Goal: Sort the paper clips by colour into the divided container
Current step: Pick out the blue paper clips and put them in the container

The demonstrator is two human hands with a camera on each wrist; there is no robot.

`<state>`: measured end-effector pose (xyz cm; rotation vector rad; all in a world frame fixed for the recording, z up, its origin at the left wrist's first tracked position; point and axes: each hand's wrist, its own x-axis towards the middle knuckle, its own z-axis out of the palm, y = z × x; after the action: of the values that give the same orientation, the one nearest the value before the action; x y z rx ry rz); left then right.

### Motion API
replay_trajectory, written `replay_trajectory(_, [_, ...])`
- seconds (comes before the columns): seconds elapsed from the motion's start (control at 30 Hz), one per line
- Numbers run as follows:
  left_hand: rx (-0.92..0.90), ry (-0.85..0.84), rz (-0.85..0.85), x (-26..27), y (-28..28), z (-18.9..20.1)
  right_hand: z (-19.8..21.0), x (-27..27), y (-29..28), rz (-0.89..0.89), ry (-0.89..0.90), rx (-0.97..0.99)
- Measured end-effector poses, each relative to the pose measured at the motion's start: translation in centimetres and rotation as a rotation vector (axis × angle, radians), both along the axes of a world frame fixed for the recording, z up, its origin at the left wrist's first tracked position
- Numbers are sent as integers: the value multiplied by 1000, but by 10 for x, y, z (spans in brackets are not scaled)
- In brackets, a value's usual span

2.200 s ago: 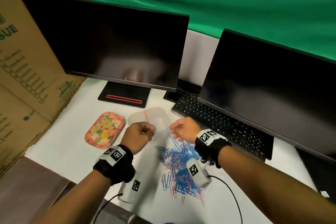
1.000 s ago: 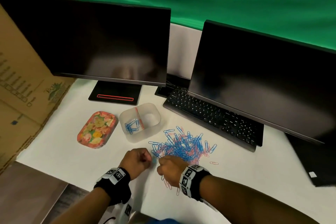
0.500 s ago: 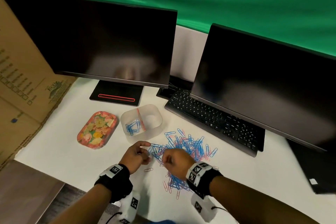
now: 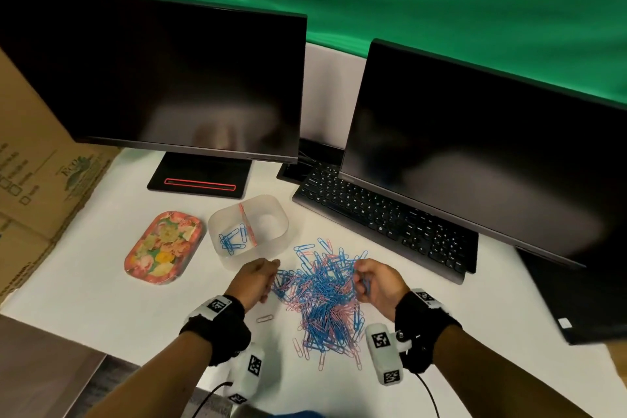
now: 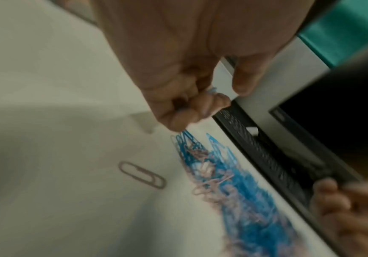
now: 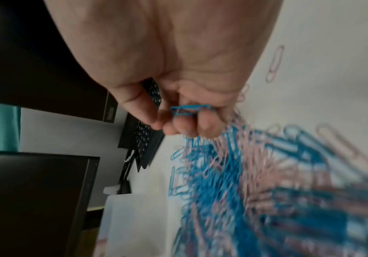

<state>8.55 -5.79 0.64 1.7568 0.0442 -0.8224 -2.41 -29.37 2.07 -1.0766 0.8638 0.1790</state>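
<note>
A heap of blue and pink paper clips (image 4: 322,295) lies on the white table. Behind it to the left stands the clear divided container (image 4: 271,210); several blue clips (image 4: 232,241) lie in its left compartment, and the right one looks bare. My left hand (image 4: 258,278) is at the heap's left edge, its fingers curled round a bit of light blue clip (image 5: 211,90). My right hand (image 4: 373,282) is at the heap's right edge and grips a blue clip (image 6: 189,110) in curled fingers. One pink clip (image 4: 264,318) lies alone near my left wrist.
A floral tray (image 4: 164,248) sits left of the container. A black keyboard (image 4: 383,220) and two dark monitors (image 4: 163,78) stand behind, with cardboard boxes (image 4: 40,180) at the left. The table edge runs near my left forearm.
My hands were close together at the heap's near-left side; they have now parted, the right one moving to the heap's right edge with a blue clip in it.
</note>
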Motion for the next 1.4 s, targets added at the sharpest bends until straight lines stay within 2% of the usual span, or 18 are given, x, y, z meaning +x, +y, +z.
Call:
replay_trajectory(0.07, [309, -404, -224, 2, -1, -5, -4, -3, -15, 66, 92, -360])
replay_trajectory(0.1, [451, -519, -356, 3, -2, -7, -6, -6, -24, 147, 155, -602])
replay_trajectory(0.17, [668, -630, -601, 5, -3, -15, -8, -11, -38, 347, 293, -1009])
replay_trajectory(0.2, [740, -665, -671, 6, -4, -17, -8, -14, -44, 411, 330, -1112])
replay_trajectory(0.37, [844, -737, -734, 11, -6, -19, -22, -31, -52, 763, 296, -1312])
replay_trajectory(0.67, [741, -616, -610, 11, 2, -24, -24, -33, -59, 797, 270, -1395])
replay_trajectory(0.8, [627, -564, -495, 10, 10, -21, -23, -39, -61, 795, 268, -1345])
replay_trajectory(0.93, [435, -487, -354, 8, 14, -16, -25, -46, -67, 586, 254, -1140])
replay_trajectory(1.03, [300, -308, -268, 10, 12, -14, -21, -45, -69, 467, 176, -847])
replay_trajectory(1.13, [89, 16, -28, 12, 8, -9, -16, -43, -66, 123, 152, -341])
replay_trajectory(1.2, [-73, 192, 127, 11, 8, -5, -12, -41, -65, -24, 149, -117])
replay_trajectory(1.3, [-235, 364, 226, 10, 10, -4, -8, -39, -64, -109, 129, 83])
replay_trajectory(1.37, [-196, 356, 228, 9, 12, -5, -6, -37, -63, -144, 144, 132])
replay_trajectory(1.4, [-136, 299, 197, 9, 13, -7, -6, -35, -63, -142, 161, 119])
